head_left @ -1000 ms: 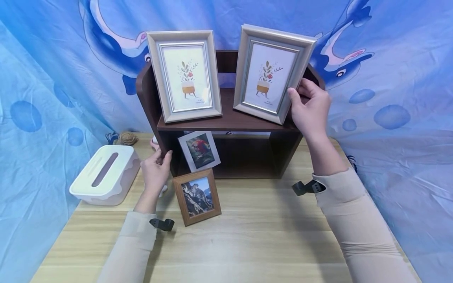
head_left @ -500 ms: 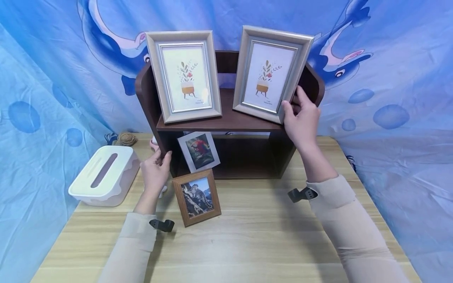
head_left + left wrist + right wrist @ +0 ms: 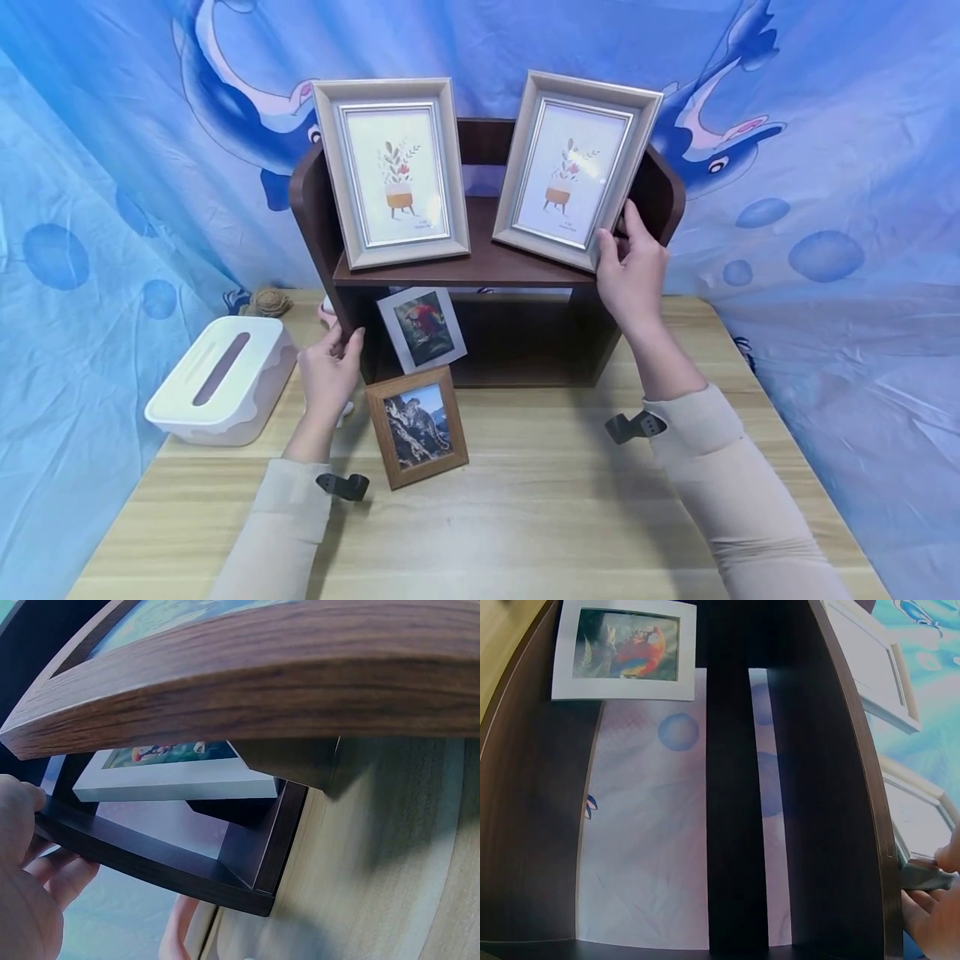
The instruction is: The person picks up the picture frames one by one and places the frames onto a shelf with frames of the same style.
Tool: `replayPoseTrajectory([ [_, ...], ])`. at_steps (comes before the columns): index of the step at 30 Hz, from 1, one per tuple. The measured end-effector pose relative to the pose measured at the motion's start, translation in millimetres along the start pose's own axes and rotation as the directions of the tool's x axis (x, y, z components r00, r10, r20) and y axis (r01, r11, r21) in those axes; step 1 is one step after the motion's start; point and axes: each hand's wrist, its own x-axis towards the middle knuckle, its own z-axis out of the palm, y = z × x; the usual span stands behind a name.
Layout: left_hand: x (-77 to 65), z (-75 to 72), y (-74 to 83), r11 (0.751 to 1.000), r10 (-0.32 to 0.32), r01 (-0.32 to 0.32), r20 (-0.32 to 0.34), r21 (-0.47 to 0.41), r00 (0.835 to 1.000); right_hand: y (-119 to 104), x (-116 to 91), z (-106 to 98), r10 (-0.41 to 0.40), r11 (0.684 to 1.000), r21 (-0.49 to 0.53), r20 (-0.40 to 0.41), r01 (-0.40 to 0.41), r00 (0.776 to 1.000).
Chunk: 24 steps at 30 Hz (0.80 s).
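Observation:
On the upper board of a dark brown desk shelf (image 3: 480,268), two beige picture frames stand side by side with the same potted-plant print. My right hand (image 3: 636,271) pinches the lower right edge of the right beige frame (image 3: 570,171), thumb in front and fingers behind. The left beige frame (image 3: 393,175) stands untouched. My left hand (image 3: 328,375) grips the edge of the shelf's left side panel (image 3: 150,862), thumb on one face and fingers on the other. Near it stand a white-framed parrot picture (image 3: 423,329) inside the lower compartment and a wood-framed snow leopard picture (image 3: 417,427) in front.
A white tissue box (image 3: 225,375) stands on the wooden table (image 3: 525,517) left of my left hand. Behind it lies a ball of twine (image 3: 268,302). A blue dolphin-print curtain (image 3: 825,167) hangs behind and at both sides.
My right hand has slid down and left along the right beige frame's edge. That frame has turned slightly, its top left corner shifting right. My left hand keeps its grip on the shelf panel.

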Motion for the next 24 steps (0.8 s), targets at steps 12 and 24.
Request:
replayPoseTrajectory([
  [12,-3.7,-1.9,-1.0,1.0,-0.019,0.019,-0.003,-0.006,1.0,2.3,-2.6,-0.6,-0.036,0.998,-0.054,0.027,0.038,0.999],
  [24,0.0,0.9,-0.5,1.0,0.0,0.0,-0.009,-0.018,1.0,2.6,2.8,-3.3,-0.053,0.995,-0.084,0.047,0.057,0.998],
])
